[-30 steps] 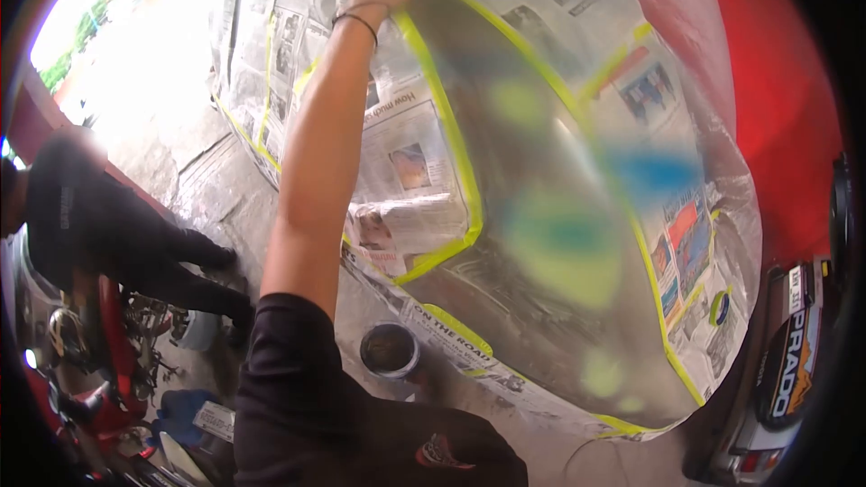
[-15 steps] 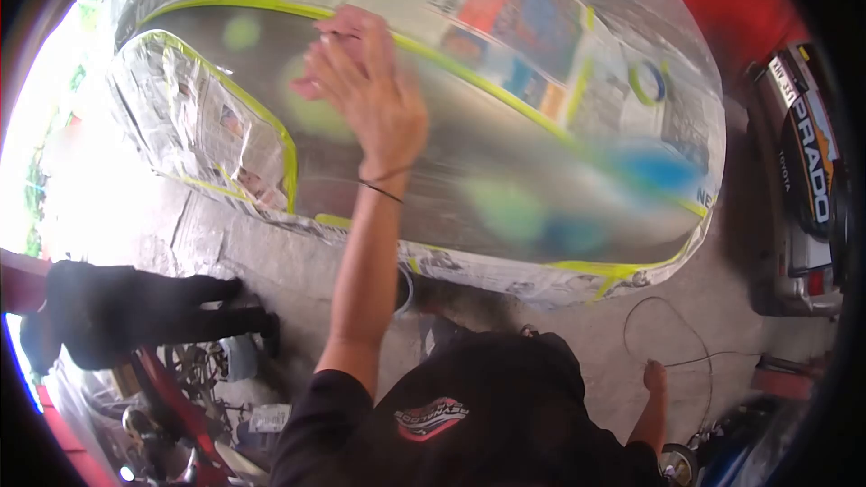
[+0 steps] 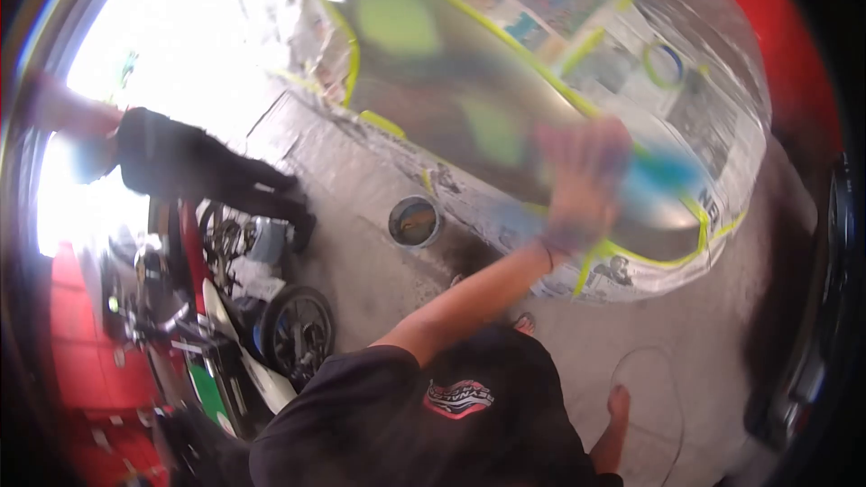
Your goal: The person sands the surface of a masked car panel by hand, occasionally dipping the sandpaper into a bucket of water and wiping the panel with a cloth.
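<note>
My left hand [image 3: 582, 180], blurred by motion, presses a pink cloth [image 3: 615, 135] against the car panel [image 3: 451, 81]. Bare metal shows on this panel, with light green and blue patches, and yellow-green tape [image 3: 532, 63] runs along its border. Newspaper and clear plastic cover the parts around it. My right hand [image 3: 618, 401] hangs low at my side, away from the panel. Its fingers are too small and indistinct to make out.
A round can [image 3: 415, 221] stands on the concrete floor below the panel. Motorcycles [image 3: 289, 334] are at the left, near a person in dark trousers [image 3: 198, 158]. A tape roll [image 3: 666, 65] lies on the covered car. Another vehicle [image 3: 821, 325] is at the right; a thin cord [image 3: 681, 406] crosses the floor.
My left hand has swept the pink cloth rightward along the panel, from its upper left toward its lower right end. The view has turned, bringing the can and more of the motorcycles into sight.
</note>
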`<move>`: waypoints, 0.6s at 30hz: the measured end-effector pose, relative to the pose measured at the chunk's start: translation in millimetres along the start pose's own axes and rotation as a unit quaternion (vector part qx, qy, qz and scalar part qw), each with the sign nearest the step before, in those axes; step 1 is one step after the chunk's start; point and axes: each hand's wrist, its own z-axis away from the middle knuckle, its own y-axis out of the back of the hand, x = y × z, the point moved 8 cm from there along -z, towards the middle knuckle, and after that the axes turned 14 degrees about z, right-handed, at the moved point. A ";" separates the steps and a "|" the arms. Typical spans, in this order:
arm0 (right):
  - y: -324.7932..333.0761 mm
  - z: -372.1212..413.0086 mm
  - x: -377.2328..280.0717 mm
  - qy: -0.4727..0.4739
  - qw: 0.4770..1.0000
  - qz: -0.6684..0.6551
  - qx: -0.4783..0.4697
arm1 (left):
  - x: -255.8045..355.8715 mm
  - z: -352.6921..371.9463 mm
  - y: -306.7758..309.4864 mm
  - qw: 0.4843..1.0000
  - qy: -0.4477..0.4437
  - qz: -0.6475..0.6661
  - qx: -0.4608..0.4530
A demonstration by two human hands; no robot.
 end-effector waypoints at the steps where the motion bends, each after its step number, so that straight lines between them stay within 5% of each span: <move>1: -7.3 -8.9 -7.7 0.024 1.000 0.014 -0.007 | 5.5 11.9 -3.9 0.999 -0.027 0.025 -0.001; 6: 24.5 -23.4 -48.8 0.058 0.998 -0.024 -0.024 | -17.7 14.6 49.9 0.992 -0.093 0.084 0.006; 8: 45.4 -32.7 -49.6 0.069 0.997 -0.044 0.002 | -47.5 3.0 86.6 0.994 -0.051 -0.017 0.093; 12: 69.0 -23.6 -43.9 0.030 0.998 -0.030 0.035 | -119.0 -43.4 159.8 0.980 -0.035 -0.141 0.139; 15: 61.5 -20.8 -27.7 -0.006 0.999 0.025 0.023 | -185.5 -95.4 224.4 0.964 0.060 -0.202 0.164; 18: 68.1 -3.5 -47.0 -0.027 0.999 0.033 0.010 | -254.1 -143.5 293.4 0.937 0.027 -0.232 0.261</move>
